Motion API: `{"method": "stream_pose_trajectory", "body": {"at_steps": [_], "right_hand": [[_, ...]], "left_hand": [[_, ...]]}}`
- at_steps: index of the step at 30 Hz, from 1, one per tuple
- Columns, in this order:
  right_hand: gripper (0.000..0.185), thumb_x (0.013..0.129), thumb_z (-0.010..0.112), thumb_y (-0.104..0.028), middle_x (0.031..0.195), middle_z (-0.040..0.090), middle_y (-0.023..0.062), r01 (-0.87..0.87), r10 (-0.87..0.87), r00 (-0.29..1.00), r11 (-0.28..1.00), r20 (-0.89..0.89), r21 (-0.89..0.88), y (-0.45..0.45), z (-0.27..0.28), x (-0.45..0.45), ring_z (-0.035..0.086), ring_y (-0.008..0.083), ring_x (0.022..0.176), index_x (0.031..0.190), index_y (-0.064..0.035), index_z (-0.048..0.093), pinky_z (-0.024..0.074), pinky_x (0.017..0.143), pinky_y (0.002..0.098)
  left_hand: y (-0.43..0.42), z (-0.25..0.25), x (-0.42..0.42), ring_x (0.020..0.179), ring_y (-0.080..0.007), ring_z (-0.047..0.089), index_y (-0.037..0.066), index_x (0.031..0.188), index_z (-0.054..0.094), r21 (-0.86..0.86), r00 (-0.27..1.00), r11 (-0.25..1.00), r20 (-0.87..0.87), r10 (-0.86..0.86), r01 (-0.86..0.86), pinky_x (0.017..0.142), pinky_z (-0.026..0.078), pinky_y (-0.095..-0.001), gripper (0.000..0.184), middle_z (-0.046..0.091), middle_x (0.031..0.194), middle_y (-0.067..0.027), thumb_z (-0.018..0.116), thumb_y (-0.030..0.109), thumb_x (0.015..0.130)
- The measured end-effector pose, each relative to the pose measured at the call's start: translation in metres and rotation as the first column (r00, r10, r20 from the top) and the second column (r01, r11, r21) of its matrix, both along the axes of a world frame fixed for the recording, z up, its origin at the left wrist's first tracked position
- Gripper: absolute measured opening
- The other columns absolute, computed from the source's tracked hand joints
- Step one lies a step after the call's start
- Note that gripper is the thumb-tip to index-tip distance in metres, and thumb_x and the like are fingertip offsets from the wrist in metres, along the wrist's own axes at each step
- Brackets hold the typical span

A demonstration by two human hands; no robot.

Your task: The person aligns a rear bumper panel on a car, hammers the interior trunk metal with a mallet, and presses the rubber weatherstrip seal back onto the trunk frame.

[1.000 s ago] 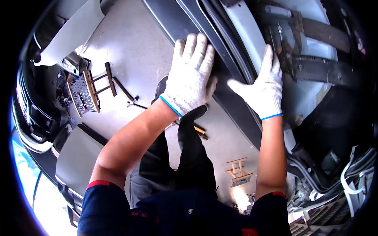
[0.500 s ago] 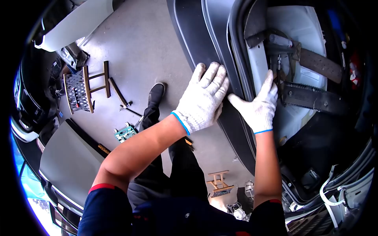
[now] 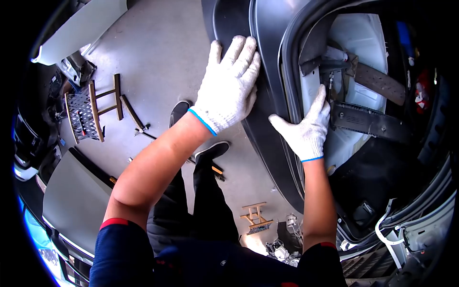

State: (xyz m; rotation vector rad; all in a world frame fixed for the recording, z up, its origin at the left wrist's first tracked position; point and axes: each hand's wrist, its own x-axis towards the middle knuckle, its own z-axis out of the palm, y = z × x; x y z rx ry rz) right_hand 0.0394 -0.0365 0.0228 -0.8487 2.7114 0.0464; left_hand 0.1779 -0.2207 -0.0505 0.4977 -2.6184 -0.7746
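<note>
In view below the left hand (image 3: 228, 86) sits an unreadable logo (image 3: 223, 262).

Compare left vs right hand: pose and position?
Fingers: the left hand has its fingers partly fanned; the right hand has its fingers bunched together.
Thumb: the left hand's is tucked close; the right hand's juts out toward the left.
Place: the left hand is over the dark panel; the right hand is at the opening beside the black seal.
Shared: white gloves, blue cuff edges.
</note>
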Motion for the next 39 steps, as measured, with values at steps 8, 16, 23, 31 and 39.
{"method": "stream_pose_trajectory", "body": {"at_steps": [8,16,23,31,39], "right_hand": [[0.144,0.062,0.102,-0.043,0.147,0.043,0.036,0.017,-0.017,1.0,1.0,0.022,-0.005,-0.004,0.002,0.001,0.051,0.0527,0.132,0.169,-0.0061,0.013,0.0469,0.113,0.0591],[0.151,0.058,0.102,-0.047,0.148,0.041,0.0351,-0.016,0.016,1.0,1.0,0.002,0.005,0.001,-0.002,-0.001,0.049,0.0528,0.134,0.17,-0.0061,0.01,0.0452,0.114,0.0593],[0.151,0.057,0.101,-0.053,0.143,0.044,0.0335,-0.015,0.015,1.0,0.999,0.011,0.03,0.001,0.0,-0.003,0.049,0.0513,0.132,0.169,-0.0019,0.014,0.0433,0.114,0.0598],[0.149,0.057,0.101,-0.053,0.141,0.044,0.0335,-0.003,0.003,0.998,1.0,0.059,0.0,0.003,0.002,-0.004,0.05,0.0519,0.129,0.168,-0.0007,0.016,0.0439,0.112,0.0602],[0.152,0.056,0.099,-0.06,0.149,0.039,0.0356,-0.018,0.015,0.998,0.999,0.063,0.047,-0.005,0.004,-0.007,0.047,0.0531,0.134,0.168,0.0003,0.015,0.0416,0.115,0.0611]], "left_hand": [[0.005,0.002,-0.004,0.152,-0.0498,0.041,-0.01,0.14,0.062,0.054,0.999,0.998,0.008,0.033,-0.033,0.119,0.029,-0.0768,0.069,0.047,0.161,-0.0312,0.079,0.018,0.079],[0.004,0.016,-0.04,0.151,-0.0599,0.038,-0.011,0.152,0.05,0.515,0.841,0.845,-0.387,0.378,-0.143,0.128,0.023,-0.0672,0.069,0.041,0.162,-0.0402,0.07,0.024,0.096],[-0.004,0.011,-0.096,0.144,-0.0603,0.044,-0.007,0.146,0.055,0.348,0.83,0.904,-0.406,0.383,-0.247,0.12,0.028,-0.0733,0.068,0.05,0.155,-0.0367,0.063,0.04,0.098],[-0.001,0.025,-0.104,0.151,-0.0585,0.04,-0.008,0.147,0.055,0.401,0.849,0.87,-0.314,0.425,-0.287,0.125,0.025,-0.0698,0.068,0.047,0.159,-0.0365,0.069,0.03,0.092],[0.0,0.021,-0.104,0.149,-0.0596,0.041,-0.008,0.146,0.055,0.412,0.844,0.868,-0.329,0.425,-0.276,0.124,0.025,-0.0713,0.067,0.049,0.157,-0.037,0.068,0.028,0.091]]}}
